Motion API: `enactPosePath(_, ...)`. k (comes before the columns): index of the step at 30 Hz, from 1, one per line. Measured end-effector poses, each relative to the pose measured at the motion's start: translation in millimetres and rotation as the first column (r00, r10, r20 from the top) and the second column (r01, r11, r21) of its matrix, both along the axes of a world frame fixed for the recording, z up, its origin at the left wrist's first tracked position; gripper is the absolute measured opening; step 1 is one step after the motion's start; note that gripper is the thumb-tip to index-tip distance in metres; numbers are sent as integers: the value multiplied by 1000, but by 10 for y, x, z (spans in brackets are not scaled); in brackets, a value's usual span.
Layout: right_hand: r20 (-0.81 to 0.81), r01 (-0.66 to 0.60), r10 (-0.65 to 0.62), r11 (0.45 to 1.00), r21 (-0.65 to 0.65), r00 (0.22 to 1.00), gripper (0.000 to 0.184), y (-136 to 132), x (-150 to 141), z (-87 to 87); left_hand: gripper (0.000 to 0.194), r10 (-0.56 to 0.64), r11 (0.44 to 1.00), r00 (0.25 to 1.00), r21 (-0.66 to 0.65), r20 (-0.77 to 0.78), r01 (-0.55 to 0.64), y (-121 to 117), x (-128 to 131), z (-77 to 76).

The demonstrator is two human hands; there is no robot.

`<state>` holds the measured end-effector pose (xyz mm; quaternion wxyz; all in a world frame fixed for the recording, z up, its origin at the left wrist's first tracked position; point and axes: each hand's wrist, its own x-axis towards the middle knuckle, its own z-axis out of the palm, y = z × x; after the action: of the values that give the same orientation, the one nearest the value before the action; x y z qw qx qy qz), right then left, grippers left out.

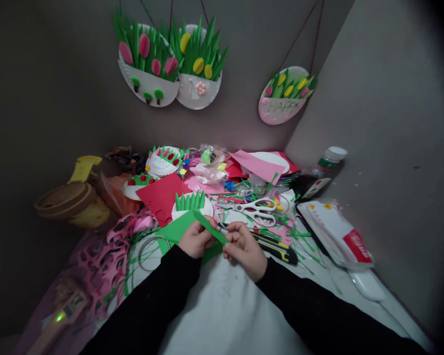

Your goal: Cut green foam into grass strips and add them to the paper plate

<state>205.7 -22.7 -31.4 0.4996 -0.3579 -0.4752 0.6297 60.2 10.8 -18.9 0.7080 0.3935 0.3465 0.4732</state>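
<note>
My left hand [195,239] and my right hand [246,249] meet over the white table cover [222,305], both pinching a narrow green foam strip [210,228] that runs slanted between them. The right hand's fingers also close round a thin pen-like tool whose tip points at the strip. Under the hands lies a green foam sheet [175,229]. Just beyond it sits a white paper plate with green foam grass [191,203]. White-handled scissors [257,209] lie behind the right hand, and a yellow-black utility knife [279,249] rests beside it.
A red foam sheet [163,197], pink cut-out foam [103,256], green scraps and plastic bags crowd the table. A glue bottle [323,170] leans at the right wall. Brown bowls [64,199] stand at the left. Three finished flower plates [170,64] hang on the wall.
</note>
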Motion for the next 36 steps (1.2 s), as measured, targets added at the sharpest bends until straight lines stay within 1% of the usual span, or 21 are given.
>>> enactPosePath(2, 14, 92, -92, 996, 7, 996, 29, 6, 1, -3, 39, -28, 999, 999, 32, -34, 29, -13, 18, 6)
enactPosePath(4, 45, 206, -210, 976, 68, 977, 28, 26, 17, -27, 48, -54, 996, 993, 67, -101, 61, -28, 38, 4)
enactPosePath(6, 92, 277, -290, 951, 139, 953, 28, 45, 36, -69, 44, -41, 993, 983, 98, -179, 59, -44, 63, -10)
enactPosePath(8, 150, 278, -309, 941, 193, 939, 26, 52, 48, -116, 37, 15, 994, 967, 105, -254, 12, -58, 86, -31)
enactPosePath(11, 220, 227, -283, 942, 246, 934, 24, 40, 51, -150, 35, 110, 993, 934, 86, -339, -85, -66, 96, -36)
enactPosePath(13, 234, 228, -303, 927, 298, 924, 22, 32, 53, -129, 34, 188, 982, 913, 96, -361, -165, -62, 88, -10)
enactPosePath(16, 215, 240, -337, 894, 378, 917, 10, 36, 65, -53, 32, 306, 952, 882, 135, -358, -275, -54, 74, 45)
enactPosePath(17, 214, 234, -332, 893, 384, 919, 8, 42, 70, -28, 32, 329, 944, 877, 143, -350, -297, -54, 73, 58)
enactPosePath(19, 227, 223, -317, 905, 362, 921, 11, 58, 79, 10, 32, 344, 939, 879, 149, -330, -311, -55, 75, 71)
enactPosePath(22, 248, 218, -300, 926, 310, 921, 15, 82, 87, 27, 33, 319, 947, 893, 148, -318, -286, -63, 84, 62)
enactPosePath(27, 261, 219, -290, 938, 268, 921, 20, 107, 96, -2, 35, 278, 959, 914, 133, -296, -249, -72, 85, 45)
enactPosePath(36, 243, 240, -299, 940, 243, 923, 20, 130, 113, -62, 37, 253, 966, 932, 112, -258, -231, -69, 83, 25)
